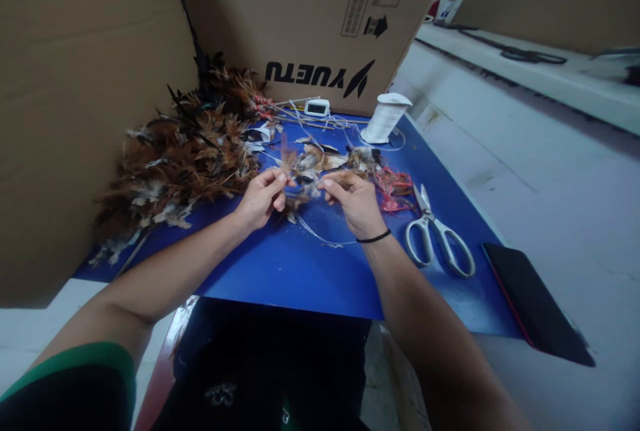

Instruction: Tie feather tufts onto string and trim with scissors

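Observation:
Over the middle of the blue table (pixel 295 277), my left hand (pixel 263 197) is closed, thumb against fingers, with a small brown feather (pixel 289 154) standing up from its pinch. To its right, my right hand (pixel 353 201) is closed too, pinching a brownish feather (pixel 345 179). Grey and brown fluff lies between and just behind the hands. A thin clear string (pixel 320 239) curves over the table below them, toward the right wrist. Loose white, brown and black feathers (pixel 323 159) lie right behind my fingers.
A big pile of brown feathers (pixel 185 157) covers the left side. Behind stand a cardboard box (pixel 315 17), a small digital timer (pixel 317 108) and a white spool (pixel 385 119). Red strips (pixel 395 187), scissors (pixel 435 231) and a dark phone (pixel 537 304) are at the right.

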Available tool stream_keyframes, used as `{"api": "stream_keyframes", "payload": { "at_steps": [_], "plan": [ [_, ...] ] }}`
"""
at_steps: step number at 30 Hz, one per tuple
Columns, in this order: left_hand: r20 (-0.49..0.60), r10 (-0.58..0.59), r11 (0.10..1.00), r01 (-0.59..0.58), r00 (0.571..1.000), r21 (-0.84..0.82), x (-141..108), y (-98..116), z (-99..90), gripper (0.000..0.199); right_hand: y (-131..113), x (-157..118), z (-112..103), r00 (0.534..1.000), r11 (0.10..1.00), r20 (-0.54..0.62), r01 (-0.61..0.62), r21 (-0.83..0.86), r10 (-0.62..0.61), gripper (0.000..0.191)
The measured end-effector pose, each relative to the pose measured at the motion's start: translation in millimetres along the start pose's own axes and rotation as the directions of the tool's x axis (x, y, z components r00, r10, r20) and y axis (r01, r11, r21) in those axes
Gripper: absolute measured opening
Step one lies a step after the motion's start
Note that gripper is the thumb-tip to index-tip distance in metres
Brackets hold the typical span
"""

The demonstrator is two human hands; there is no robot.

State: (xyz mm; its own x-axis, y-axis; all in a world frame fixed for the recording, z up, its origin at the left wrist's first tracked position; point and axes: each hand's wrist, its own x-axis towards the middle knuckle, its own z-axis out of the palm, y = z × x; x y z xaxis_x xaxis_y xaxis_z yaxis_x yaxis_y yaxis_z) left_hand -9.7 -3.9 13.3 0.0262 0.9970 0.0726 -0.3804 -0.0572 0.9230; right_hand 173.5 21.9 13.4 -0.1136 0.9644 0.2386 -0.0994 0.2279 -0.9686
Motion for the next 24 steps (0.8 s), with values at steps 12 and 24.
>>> {"api": "stream_keyframes", "payload": {
  "at_steps": [12,24],
  "plan": [
    [0.144,0.244,0.712,-0.278,0.959,0.645,5,-1,-14.8,0.021,4,2,-2,1.000,0.970,0.024,-0.010,-0.242,0.017,0.025],
    [0.131,-0.068,0.970,0.035,0.989,0.239,0,-6,-4.6,0.036,5,-3,9,0.999,0.974,0.041,0.040,-0.225,-0.032,0.019]
  ]
}}
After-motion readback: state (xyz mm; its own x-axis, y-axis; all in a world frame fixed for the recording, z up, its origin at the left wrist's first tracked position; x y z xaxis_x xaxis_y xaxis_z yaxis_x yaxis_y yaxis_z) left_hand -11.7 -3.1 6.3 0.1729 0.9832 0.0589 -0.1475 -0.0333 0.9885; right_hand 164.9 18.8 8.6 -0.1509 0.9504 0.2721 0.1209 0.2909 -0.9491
